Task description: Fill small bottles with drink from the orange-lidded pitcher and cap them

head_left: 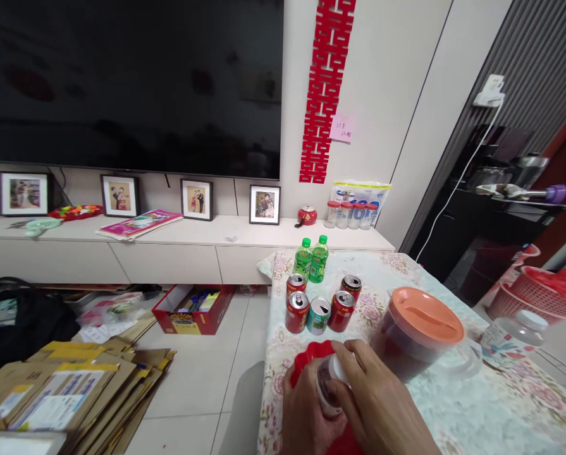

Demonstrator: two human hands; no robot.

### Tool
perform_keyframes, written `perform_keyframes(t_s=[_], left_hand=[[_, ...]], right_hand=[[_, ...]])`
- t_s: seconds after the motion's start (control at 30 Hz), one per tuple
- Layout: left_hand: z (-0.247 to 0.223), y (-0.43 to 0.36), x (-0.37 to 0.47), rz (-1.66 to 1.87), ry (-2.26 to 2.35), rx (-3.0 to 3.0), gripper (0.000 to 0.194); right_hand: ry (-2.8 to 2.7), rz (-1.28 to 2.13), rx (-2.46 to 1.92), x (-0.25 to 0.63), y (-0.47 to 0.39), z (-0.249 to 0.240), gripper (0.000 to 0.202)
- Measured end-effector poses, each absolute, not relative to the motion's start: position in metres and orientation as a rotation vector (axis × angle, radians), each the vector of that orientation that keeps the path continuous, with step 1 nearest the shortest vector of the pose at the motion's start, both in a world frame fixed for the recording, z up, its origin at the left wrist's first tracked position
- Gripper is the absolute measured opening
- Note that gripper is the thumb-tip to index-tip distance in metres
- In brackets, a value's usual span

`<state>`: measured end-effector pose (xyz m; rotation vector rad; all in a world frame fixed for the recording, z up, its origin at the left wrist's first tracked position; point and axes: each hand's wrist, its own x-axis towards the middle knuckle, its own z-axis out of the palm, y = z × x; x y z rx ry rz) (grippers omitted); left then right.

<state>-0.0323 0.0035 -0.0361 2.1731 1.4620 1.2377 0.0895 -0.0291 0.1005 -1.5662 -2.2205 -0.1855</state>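
Home — television (131,82), framed photos (265,205)

Directly beyond the hands (339,395), the cans (319,316) stand close together on the worktop (482,411), blocking a low straight reach, with two green bottles (317,260) behind them. Only a narrow strip of cloth lies left of the cans before the edge. To their right, a passage opens between them and the jug (418,332), widening towards the far edge. The jug stands close to the right hand and closes off a low sideways move; its handle (475,360) narrows the space before the jar (515,339). Nearer the wearer, open cloth spreads right.
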Motion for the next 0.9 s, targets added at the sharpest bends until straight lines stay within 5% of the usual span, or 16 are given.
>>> perform_keyframes(t_s=[0.17,0.37,0.53,0.67,0.9], left_hand=[[-0.045,0.007,-0.031,1.216,1.439,2.191,0.065],[-0.06,0.01,-0.031,1.312,1.4,2.207,0.073],[-0.059,0.01,-0.031,1.307,1.406,2.21,0.081],[-0.054,0.009,-0.03,1.334,1.414,2.197,0.069],[-0.06,0.011,-0.033,1.22,1.407,2.203,0.068]], right_hand=[[-2.296,-0.332,-1.566,0.097,-0.031,0.101,0.047],[-2.224,-0.548,-1.598,0.093,-0.027,0.106,0.017],[-2.158,-0.546,-1.599,0.094,-0.028,0.11,0.016],[-2.264,-0.419,-1.418,0.099,-0.031,0.111,0.053],[-2.348,-0.196,-1.487,0.097,-0.031,0.112,0.061]])
